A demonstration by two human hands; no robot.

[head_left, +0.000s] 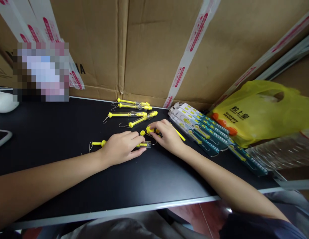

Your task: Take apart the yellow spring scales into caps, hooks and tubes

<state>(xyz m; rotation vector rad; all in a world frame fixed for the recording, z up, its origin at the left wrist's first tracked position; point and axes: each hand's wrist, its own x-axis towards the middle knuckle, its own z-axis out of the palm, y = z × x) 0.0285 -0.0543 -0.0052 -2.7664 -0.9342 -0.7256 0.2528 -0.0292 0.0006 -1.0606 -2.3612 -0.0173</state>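
Note:
My left hand (123, 147) is closed around a spring scale (96, 143) with a clear tube and yellow fittings. It lies almost level, a wire hook at its left end and the tube's end showing past my fingertips. Just right of it, the thumb and fingers of my right hand (168, 136) pinch a small yellow plastic cap (149, 129). Beside that cap lies a yellow ring (142, 133), and a bent wire hook (154, 142) shows below my right fingers. A yellow strip (178, 132) lies behind my right hand, partly hidden by it.
Several spring scales (126, 115) with hooks lie farther back. At right are a stack of printed boxes (194, 121), a yellow plastic bag (259, 113) and clear plastic containers (281, 149). Large cardboard (154, 49) walls the table's back edge. A white object (6, 101) sits far left.

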